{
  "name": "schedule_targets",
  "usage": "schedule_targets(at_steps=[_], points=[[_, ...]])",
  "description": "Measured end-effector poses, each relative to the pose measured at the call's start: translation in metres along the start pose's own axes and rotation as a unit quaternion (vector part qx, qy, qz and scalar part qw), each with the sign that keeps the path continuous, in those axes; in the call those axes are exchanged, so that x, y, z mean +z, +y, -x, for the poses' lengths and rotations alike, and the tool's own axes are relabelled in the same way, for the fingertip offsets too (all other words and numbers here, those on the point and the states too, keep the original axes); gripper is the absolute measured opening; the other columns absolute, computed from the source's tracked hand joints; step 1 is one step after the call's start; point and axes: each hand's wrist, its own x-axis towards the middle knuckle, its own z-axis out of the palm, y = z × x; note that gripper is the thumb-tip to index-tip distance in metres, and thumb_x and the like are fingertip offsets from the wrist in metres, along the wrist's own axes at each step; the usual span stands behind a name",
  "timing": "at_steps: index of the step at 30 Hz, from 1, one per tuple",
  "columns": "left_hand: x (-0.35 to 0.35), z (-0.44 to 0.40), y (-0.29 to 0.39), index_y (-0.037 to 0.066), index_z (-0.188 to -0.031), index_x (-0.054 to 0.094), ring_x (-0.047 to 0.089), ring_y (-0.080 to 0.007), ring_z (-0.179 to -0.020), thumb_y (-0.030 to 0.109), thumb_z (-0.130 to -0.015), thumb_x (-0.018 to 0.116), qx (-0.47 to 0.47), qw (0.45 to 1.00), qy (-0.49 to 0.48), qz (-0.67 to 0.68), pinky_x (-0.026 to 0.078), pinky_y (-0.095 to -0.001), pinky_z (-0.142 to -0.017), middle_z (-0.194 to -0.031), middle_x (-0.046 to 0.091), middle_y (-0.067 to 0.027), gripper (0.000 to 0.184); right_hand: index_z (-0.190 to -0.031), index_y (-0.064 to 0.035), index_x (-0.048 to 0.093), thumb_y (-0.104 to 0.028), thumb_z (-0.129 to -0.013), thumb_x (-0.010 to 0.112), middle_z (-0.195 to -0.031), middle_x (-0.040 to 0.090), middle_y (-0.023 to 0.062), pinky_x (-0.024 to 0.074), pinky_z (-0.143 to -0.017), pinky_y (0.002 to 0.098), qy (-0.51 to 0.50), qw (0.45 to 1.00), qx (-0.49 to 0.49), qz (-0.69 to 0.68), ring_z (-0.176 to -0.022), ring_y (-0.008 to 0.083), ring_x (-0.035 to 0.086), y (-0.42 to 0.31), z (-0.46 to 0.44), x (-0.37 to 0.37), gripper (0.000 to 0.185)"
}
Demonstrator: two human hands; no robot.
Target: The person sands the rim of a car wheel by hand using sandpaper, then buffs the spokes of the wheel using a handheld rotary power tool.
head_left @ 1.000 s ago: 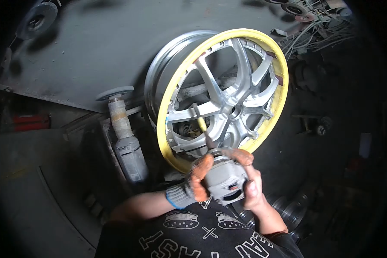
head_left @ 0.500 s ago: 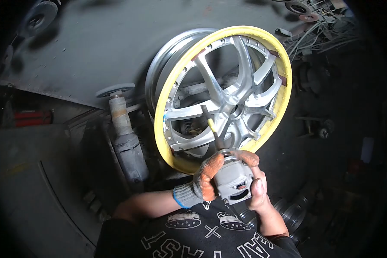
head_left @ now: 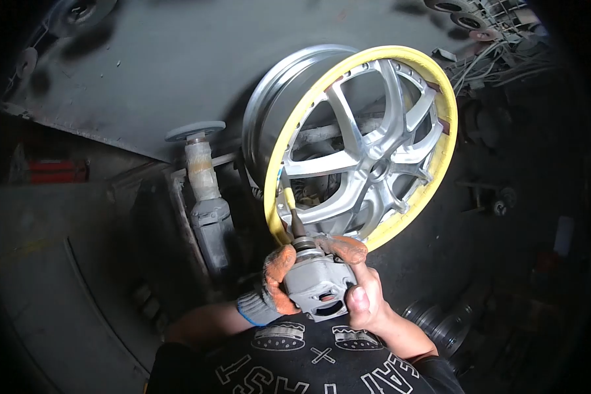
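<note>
My left hand, in a grey knit glove with orange coating and a blue cuff, is closed around the left side of a grey die grinder. Gripping its other side is my right hand, with orange covering on the fingers and a bare thumb. The grinder's narrow shaft, with a yellow section, points away from me. Its tip is at the left inner edge of a silver alloy wheel, near a spoke's outer end; contact cannot be made out. Yellow covers the wheel's outer lip, with dark red patches on it.
A second grey power tool stands upright left of the wheel, topped by a round disc. A grey panel rises behind. Cables and discs crowd the upper right. Metal wheels lie low on the right, a red object far left.
Both hands have carried the grinder left and slightly down. Its tip has shifted from over a spoke to the wheel's left inner edge. The view has turned, moving the wheel rightward in frame.
</note>
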Motion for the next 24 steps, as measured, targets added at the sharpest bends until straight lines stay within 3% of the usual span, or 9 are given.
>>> schedule_targets(at_steps=[1, 3, 7, 10, 11, 14, 17, 21, 24], points=[[0.002, -0.007, -0.001, -0.007, -0.125, 0.056, 0.055, -0.0241, -0.118, 0.066, -0.090, 0.049, 0.035, 0.998, -0.023, -0.046, 0.043, -0.0372, -0.102, -0.130, 0.054, -0.0165, 0.082, -0.136, 0.0118, 0.042, -0.064, -0.094, 0.024, -0.124, 0.059, 0.0283, 0.0453, -0.099, 0.0399, 0.015, 0.999, 0.049, -0.002, -0.112, 0.0374, 0.062, -0.005, 0.002, -0.001, 0.089], [-0.014, -0.015, -0.021, -0.005, -0.128, 0.055, 0.055, -0.0215, -0.119, 0.062, -0.092, 0.050, 0.016, 0.999, -0.030, -0.034, 0.043, -0.0371, -0.103, -0.132, 0.053, -0.0135, 0.076, -0.135, 0.0118, 0.043, -0.065, -0.094, 0.024, -0.124, 0.059, 0.0277, 0.0451, -0.099, 0.0399, 0.034, 0.998, 0.038, 0.019, -0.112, 0.0368, 0.062, -0.002, 0.005, -0.011, 0.090], [-0.147, -0.001, -0.151, 0.007, -0.147, 0.040, 0.031, -0.0110, -0.143, 0.056, -0.091, 0.058, 0.034, 0.998, -0.003, 0.055, 0.022, -0.0358, -0.120, -0.155, 0.037, 0.0011, 0.077, -0.133, 0.0106, 0.046, -0.056, -0.093, 0.031, -0.122, 0.059, 0.0294, 0.0464, -0.098, 0.0412, 0.087, 0.996, 0.020, 0.020, -0.111, 0.0412, 0.063, 0.014, 0.018, -0.036, 0.079], [-0.078, -0.038, -0.099, 0.007, -0.150, 0.035, 0.029, -0.0130, -0.144, 0.060, -0.088, 0.060, -0.008, 1.000, -0.025, 0.009, 0.017, -0.0365, -0.121, -0.156, 0.036, -0.0007, 0.086, -0.135, 0.0104, 0.045, -0.059, -0.093, 0.030, -0.121, 0.061, 0.0279, 0.0467, -0.097, 0.0398, 0.097, 0.994, 0.048, 0.018, -0.110, 0.0377, 0.064, 0.024, 0.026, -0.052, 0.082], [-0.074, -0.045, -0.101, 0.006, -0.150, 0.035, 0.030, -0.0137, -0.144, 0.060, -0.088, 0.060, -0.070, 0.993, 0.074, 0.062, 0.018, -0.0366, -0.121, -0.156, 0.037, -0.0021, 0.086, -0.135, 0.0102, 0.045, -0.059, -0.093, 0.030, -0.120, 0.062, 0.0277, 0.0470, -0.097, 0.0393, 0.104, 0.993, 0.045, 0.017, -0.109, 0.0373, 0.064, 0.028, 0.028, -0.056, 0.083], [-0.061, -0.048, -0.100, 0.002, -0.147, 0.038, 0.035, -0.0148, -0.141, 0.061, -0.086, 0.061, -0.061, 0.989, 0.137, -0.013, 0.022, -0.0362, -0.119, -0.152, 0.041, -0.0054, 0.088, -0.136, 0.0097, 0.045, -0.061, -0.093, 0.030, -0.117, 0.063, 0.0272, 0.0476, -0.096, 0.0386, 0.114, 0.993, 0.041, 0.009, -0.109, 0.0364, 0.065, 0.037, 0.029, -0.062, 0.084], [-0.067, -0.056, -0.104, 0.001, -0.146, 0.038, 0.038, -0.0138, -0.138, 0.064, -0.086, 0.060, -0.016, 1.000, 0.005, -0.003, 0.023, -0.0353, -0.118, -0.150, 0.043, -0.0052, 0.090, -0.136, 0.0100, 0.045, -0.059, -0.093, 0.031, -0.116, 0.063, 0.0273, 0.0480, -0.095, 0.0385, 0.112, 0.993, 0.038, 0.005, -0.108, 0.0363, 0.065, 0.039, 0.031, -0.064, 0.083], [-0.041, -0.035, -0.066, -0.001, -0.127, 0.050, 0.052, -0.0163, -0.122, 0.051, -0.094, 0.055, 0.036, 0.986, -0.001, -0.160, 0.040, -0.0352, -0.105, -0.134, 0.054, -0.0113, 0.062, -0.133, 0.0110, 0.046, -0.054, -0.092, 0.033, -0.119, 0.061, 0.0288, 0.0475, -0.096, 0.0404, 0.090, 0.996, 0.018, 0.017, -0.109, 0.0388, 0.064, 0.037, 0.030, -0.052, 0.078], [-0.083, -0.006, -0.099, 0.000, -0.129, 0.047, 0.046, -0.0208, -0.128, 0.053, -0.094, 0.051, 0.040, 0.994, 0.076, -0.067, 0.036, -0.0402, -0.108, -0.138, 0.050, -0.0132, 0.063, -0.133, 0.0112, 0.045, -0.052, -0.093, 0.035, -0.118, 0.062, 0.0292, 0.0473, -0.097, 0.0427, 0.063, 0.997, -0.009, 0.037, -0.108, 0.0425, 0.064, 0.026, 0.022, -0.039, 0.076]])
